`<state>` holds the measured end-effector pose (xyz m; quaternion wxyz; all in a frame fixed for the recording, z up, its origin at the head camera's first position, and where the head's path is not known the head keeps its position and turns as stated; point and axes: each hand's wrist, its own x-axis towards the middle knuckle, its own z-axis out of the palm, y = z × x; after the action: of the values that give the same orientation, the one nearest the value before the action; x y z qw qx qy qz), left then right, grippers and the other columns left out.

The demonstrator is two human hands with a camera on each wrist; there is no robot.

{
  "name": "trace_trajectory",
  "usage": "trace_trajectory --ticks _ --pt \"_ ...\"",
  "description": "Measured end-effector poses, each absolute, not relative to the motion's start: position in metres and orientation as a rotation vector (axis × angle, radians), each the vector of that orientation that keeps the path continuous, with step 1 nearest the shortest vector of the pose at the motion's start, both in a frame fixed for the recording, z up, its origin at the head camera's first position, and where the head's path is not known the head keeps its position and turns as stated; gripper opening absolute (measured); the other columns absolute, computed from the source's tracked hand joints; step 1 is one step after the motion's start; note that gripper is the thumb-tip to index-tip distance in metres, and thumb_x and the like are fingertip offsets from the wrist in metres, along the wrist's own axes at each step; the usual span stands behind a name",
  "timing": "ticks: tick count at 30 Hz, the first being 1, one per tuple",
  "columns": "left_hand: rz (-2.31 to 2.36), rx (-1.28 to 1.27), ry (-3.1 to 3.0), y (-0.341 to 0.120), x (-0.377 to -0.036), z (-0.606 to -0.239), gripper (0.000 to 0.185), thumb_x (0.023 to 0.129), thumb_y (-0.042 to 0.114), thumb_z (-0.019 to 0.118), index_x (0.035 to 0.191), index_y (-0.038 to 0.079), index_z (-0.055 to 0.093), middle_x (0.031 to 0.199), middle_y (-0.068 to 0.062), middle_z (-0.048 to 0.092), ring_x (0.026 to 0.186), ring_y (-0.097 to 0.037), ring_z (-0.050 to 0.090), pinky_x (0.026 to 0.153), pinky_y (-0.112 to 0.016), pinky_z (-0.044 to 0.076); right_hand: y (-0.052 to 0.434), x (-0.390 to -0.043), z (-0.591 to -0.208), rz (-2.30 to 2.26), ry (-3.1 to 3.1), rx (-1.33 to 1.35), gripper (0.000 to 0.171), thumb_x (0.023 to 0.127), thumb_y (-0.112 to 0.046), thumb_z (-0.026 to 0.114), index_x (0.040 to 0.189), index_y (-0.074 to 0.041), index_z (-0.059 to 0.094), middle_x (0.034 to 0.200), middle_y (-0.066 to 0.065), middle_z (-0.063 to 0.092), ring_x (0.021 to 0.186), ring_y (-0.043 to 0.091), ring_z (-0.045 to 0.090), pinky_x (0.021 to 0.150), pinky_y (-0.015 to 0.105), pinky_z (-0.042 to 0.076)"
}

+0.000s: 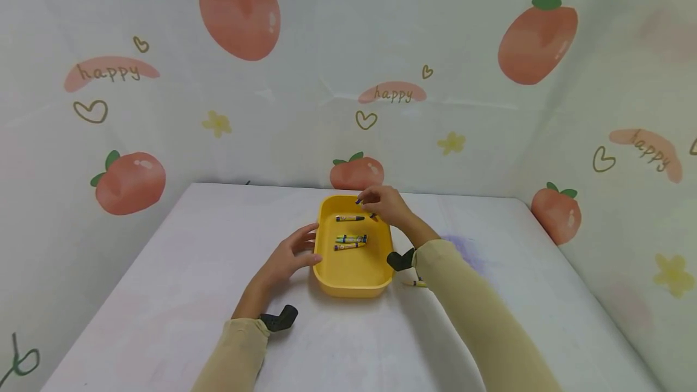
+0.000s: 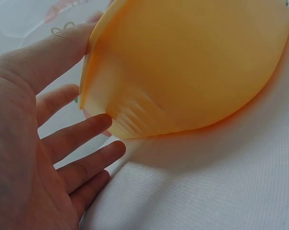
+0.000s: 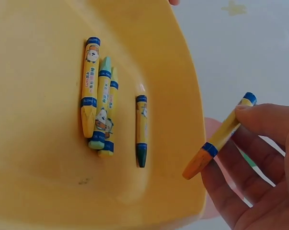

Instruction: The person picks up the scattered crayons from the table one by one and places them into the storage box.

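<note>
Orange crayon (image 3: 220, 137), pinched by right hand (image 3: 264, 167), angles tip-down toward yellow tray (image 3: 39, 143).

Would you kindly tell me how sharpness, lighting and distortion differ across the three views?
Head view: even soft light, wide-angle bending at the edges, crayons small. Left wrist: yellow tray fills the frame, shadow beneath it. Right wrist: sharp labels on the orange crayon.

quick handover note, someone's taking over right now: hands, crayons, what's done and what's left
Left hand: open, fingers against the yellow tray's left side.
Right hand: pinches an orange crayon over the tray's far end, not yet set down.
Done: four crayons lie in the tray.
Left: the held crayon, plus one crayon on the table right of the tray, by the right sleeve.
</note>
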<state>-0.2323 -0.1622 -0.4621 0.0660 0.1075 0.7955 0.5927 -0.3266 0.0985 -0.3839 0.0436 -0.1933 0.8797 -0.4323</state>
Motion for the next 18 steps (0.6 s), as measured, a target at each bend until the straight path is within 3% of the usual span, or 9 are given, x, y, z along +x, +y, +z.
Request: trace_trajectory --ticks 6,9,18 --pt "1.780 0.312 2.405 -0.1612 -0.2316 -0.4613 0.073 0.084 0.025 0.076 0.148 0.026 0.040 0.143 -0.008 0.049 0.125 -0.028 0.050 0.105 -0.053 0.038 0.0941 -0.3303 -0.3882 -1.237 2.732 -0.636 0.015 0.092 -0.007 0.067 0.106 -0.005 0.069 0.093 0.006 0.067 0.071 0.023 0.061 0.063 0.033 0.055" --pt "1.774 0.305 2.409 -0.1609 -0.2310 -0.4607 0.073 0.084 0.026 0.076 0.148 0.028 0.041 0.143 -0.007 0.049 0.125 -0.028 0.050 0.105 -0.053 0.037 0.0934 -0.3312 -0.3889 -1.214 2.742 -0.625 0.014 0.092 -0.007 0.067 0.105 -0.006 0.069 0.092 0.006 0.067 0.073 0.024 0.061 0.062 0.031 0.055" --pt "1.779 0.295 2.405 -0.1613 -0.2309 -0.4605 0.074 0.083 0.024 0.076 0.148 0.026 0.041 0.142 -0.008 0.050 0.125 -0.028 0.050 0.105 -0.053 0.038 0.0954 -0.3289 -0.3864 -1.199 2.780 -0.595 0.020 0.091 -0.006 0.067 0.111 -0.002 0.069 0.100 0.007 0.066 0.095 0.024 0.060 0.086 0.035 0.053"
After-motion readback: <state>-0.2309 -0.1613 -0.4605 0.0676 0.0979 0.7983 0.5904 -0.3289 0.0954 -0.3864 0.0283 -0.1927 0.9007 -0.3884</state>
